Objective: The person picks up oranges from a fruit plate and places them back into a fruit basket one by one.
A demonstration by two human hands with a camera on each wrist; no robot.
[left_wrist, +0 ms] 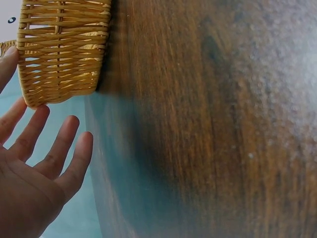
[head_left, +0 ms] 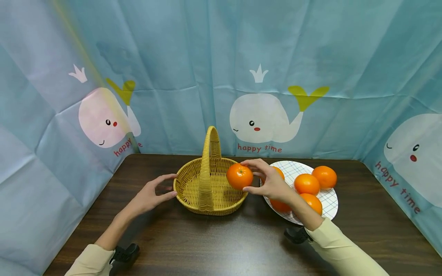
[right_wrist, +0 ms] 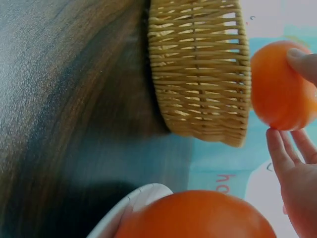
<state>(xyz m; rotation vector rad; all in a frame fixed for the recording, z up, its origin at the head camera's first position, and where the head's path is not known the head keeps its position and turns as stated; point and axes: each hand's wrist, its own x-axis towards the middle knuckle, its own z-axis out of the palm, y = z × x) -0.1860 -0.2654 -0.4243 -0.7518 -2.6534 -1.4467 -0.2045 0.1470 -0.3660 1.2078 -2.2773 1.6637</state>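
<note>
A yellow wicker basket (head_left: pixel 206 184) with a tall arched handle stands on the table. At its left end my left hand (head_left: pixel 149 196) touches the rim with thumb and fingertips; the fingers are spread and fairly straight in the left wrist view. Between thumb and fingertips, my right hand (head_left: pixel 272 183) holds an orange (head_left: pixel 239 176) over the basket's right rim. Right of the basket, a white plate (head_left: pixel 329 205) with a thin grid pattern carries several more oranges (head_left: pixel 307 184), some partly hidden behind my right hand and forearm.
The dark wooden table (head_left: pixel 214 245) meets a light blue curtain (head_left: pixel 179 76) with printed whales at the back and sides. In the right wrist view, one orange (right_wrist: pixel 198 218) on the plate sits close below my right hand.
</note>
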